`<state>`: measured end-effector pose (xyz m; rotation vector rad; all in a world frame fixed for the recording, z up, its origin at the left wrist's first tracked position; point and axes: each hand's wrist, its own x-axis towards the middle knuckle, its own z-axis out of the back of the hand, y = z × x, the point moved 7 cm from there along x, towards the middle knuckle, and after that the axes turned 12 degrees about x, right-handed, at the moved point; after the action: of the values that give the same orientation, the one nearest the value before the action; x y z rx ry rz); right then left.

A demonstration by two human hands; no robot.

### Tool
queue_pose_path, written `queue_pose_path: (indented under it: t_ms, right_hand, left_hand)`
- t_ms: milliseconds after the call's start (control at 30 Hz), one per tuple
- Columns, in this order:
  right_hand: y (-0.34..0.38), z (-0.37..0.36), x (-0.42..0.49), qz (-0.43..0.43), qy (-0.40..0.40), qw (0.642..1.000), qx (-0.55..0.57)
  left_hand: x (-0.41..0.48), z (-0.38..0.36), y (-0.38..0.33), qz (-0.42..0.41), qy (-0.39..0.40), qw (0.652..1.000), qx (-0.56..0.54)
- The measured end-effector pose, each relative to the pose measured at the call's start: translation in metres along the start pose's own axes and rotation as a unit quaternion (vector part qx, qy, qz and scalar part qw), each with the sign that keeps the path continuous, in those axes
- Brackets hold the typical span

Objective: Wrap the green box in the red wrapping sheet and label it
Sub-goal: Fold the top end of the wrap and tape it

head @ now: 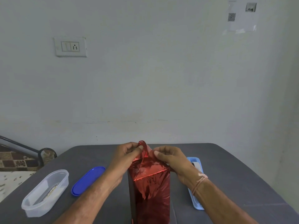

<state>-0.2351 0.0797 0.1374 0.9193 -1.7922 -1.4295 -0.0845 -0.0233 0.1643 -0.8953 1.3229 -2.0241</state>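
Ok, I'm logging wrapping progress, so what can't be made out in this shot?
Head view:
Green box: under the red wrapping sheet; only a dark side strip shows.
Its base: cut off by the bottom edge.
Light blue tray contents: mostly behind the right hand and wrist.
Clear container contents: thin pale items, too small to identify.
Sheet's top folds: partly behind the left hand.
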Motion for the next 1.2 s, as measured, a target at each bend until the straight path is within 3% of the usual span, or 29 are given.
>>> queue_pose_path:
  t_ms: [433, 767, 933, 1200]
  right_hand:
    - [0.002, -0.006, -0.004, -0.024, 0.009, 0.999, -0.025]
    - [-0.006, -0.006, -0.009, 0.019, -0.037, 0.999, 0.004]
    - [-0.009, -0.002, -0.007, 0.034, -0.058, 0.998, 0.016]
    - [0.015, -0.017, -0.006, 0.065, 0.007, 0.998, -0.006]
  left_hand:
    - [0.004, 0.005, -0.009, 0.030, -0.003, 0.999, 0.015]
    - [0.010, 0.003, -0.016, 0.014, 0.012, 0.999, 0.028]
    - [-0.002, -0.007, 0.008, 0.076, 0.107, 0.989, 0.071]
    - [-0.005, -0.010, 0.013, 0.051, 0.095, 0.993, 0.039]
